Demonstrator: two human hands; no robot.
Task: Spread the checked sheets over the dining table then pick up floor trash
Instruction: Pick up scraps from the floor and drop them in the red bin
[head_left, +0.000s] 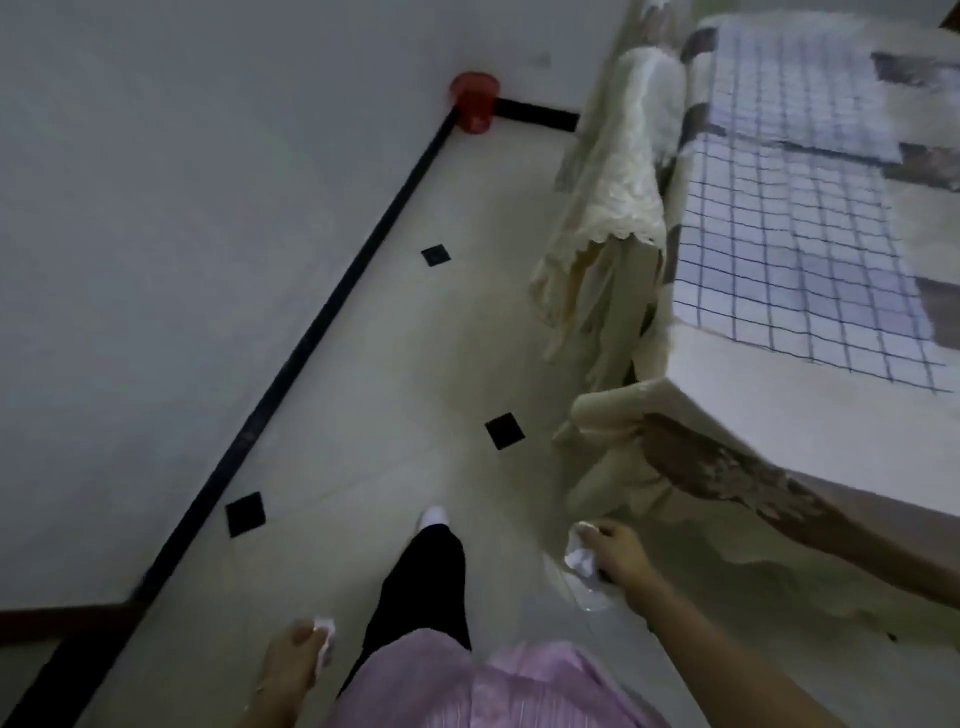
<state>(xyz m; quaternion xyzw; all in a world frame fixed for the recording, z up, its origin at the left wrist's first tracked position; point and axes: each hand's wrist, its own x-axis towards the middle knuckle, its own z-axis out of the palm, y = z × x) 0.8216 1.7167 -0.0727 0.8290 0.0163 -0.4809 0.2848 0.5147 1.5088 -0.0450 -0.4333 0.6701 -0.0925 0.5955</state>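
Observation:
Two white sheets with a dark checked grid lie flat on the dining table (727, 415) at the right: a near checked sheet (789, 260) and a far one (789, 88). My left hand (291, 660) hangs low at the bottom, closed around a crumpled white paper scrap (326, 636). My right hand (618, 551) is lower right, beside the table's corner, gripping crumpled white paper (579, 553) together with a clear plastic wrapper (587, 592) that dangles below it.
A chair draped in cream lace fabric (618, 197) stands against the table's left side. A red bucket (474, 101) sits in the far corner where black skirting (311, 332) meets. The pale tiled floor has small black diamond insets (504, 430). My leg (423, 577) steps forward.

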